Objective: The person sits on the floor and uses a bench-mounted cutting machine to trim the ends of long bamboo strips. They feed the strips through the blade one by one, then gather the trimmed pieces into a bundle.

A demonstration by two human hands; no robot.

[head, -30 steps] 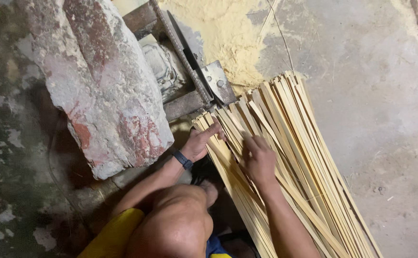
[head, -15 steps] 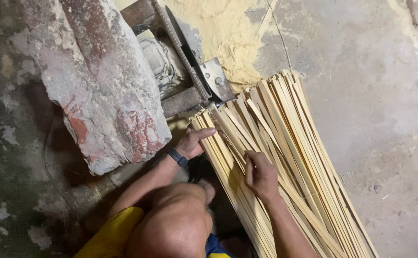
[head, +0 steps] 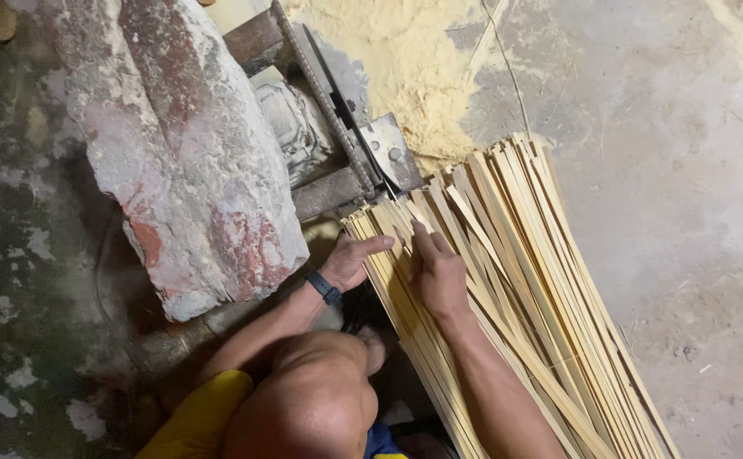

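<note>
The light is soft and even, moderately dim, with no hard glare anywhere. The right side is brightest: the concrete floor [head: 686,170] and the sawdust [head: 405,68] look pale and slightly washed. The left side falls darker, and the mottled ground there loses detail. A deep shadow pools under the stone slab [head: 184,153] and between the arms, below the left hand [head: 350,262]. The strips [head: 524,255] are sharp near the right hand [head: 438,272]. The head at the bottom edge is soft, out of focus. Corners show slight stretching.
</note>
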